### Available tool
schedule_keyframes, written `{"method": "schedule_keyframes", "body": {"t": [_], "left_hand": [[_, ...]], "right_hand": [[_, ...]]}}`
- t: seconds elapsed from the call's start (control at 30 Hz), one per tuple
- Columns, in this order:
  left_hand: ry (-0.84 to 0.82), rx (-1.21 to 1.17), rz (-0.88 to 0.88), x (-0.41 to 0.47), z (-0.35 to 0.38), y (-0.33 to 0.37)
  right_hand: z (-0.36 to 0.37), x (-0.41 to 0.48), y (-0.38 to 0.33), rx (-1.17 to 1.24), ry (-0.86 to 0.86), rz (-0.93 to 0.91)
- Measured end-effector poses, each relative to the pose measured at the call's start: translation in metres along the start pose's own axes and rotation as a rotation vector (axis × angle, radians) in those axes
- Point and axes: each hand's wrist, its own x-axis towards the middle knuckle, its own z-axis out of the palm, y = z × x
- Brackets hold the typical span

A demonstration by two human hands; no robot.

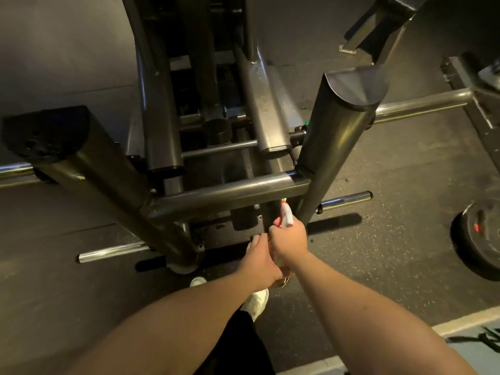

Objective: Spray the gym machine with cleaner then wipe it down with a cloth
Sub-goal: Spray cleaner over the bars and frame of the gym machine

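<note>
Both bare forearms reach forward and down over a white shoe (257, 301). The left hand (261, 259) lies against the spray bottle (286, 216) low down, though I cannot tell how its fingers sit. The right hand (290, 239) has its fingers wrapped round the bottle's neck. The red-and-white nozzle is just beneath the gym machine (230, 193) crossbar.

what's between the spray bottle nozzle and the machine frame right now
Nothing visible does. The right hand holds the spray bottle with its nozzle just short of the machine's crossbar, beside the upright post, with only open air between.
</note>
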Motion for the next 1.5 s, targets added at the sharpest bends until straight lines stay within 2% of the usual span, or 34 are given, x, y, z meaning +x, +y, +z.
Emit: {"method": "schedule_keyframes", "body": {"t": [0.13,0.3,0.4,0.57,0.73,0.83,0.9,0.97,1.03,1.07,1.27,1.5], "left_hand": [[-0.012,0.011,-0.008,0.014,0.017,0.014],[-0.043,0.094,0.015,0.025,0.025,0.023],[-0.059,0.085,-0.02,0.027,0.02,0.025],[0.003,-0.043,-0.085,0.036,-0.022,0.017],[0.101,-0.174,-0.071,0.043,-0.096,-0.003],[0.226,-0.431,-0.177,0.049,-0.133,-0.024],[0.264,-0.535,-0.182,0.052,-0.148,-0.039],[0.338,-0.835,-0.355,0.058,-0.162,-0.045],[0.37,-1.18,-0.432,0.069,-0.168,-0.057],[0.39,-1.275,-0.451,0.075,-0.17,-0.066],[0.342,-1.436,-0.381,0.078,-0.191,-0.074],[0.347,-1.345,-0.209,0.097,-0.228,-0.068]], "right_hand": [[-0.017,0.013,0.005,0.021,-0.037,0.003],[-0.028,0.019,0.009,0.054,0.068,0.091],[-0.025,0.022,0.004,0.047,0.05,0.107],[0.004,0.037,-0.039,-0.087,-0.106,-0.039],[0.055,0.044,-0.107,-0.224,-0.214,-0.241],[0.091,0.043,-0.143,-0.23,-0.29,-0.271],[0.113,0.041,-0.162,-0.233,-0.334,-0.262],[0.133,0.037,-0.176,-0.243,-0.374,-0.266],[0.152,0.037,-0.185,-0.257,-0.409,-0.271],[0.159,0.036,-0.189,-0.264,-0.425,-0.27],[0.18,0.038,-0.214,-0.363,-0.416,-0.314],[0.192,0.052,-0.258,-0.315,-0.432,-0.443]]}}
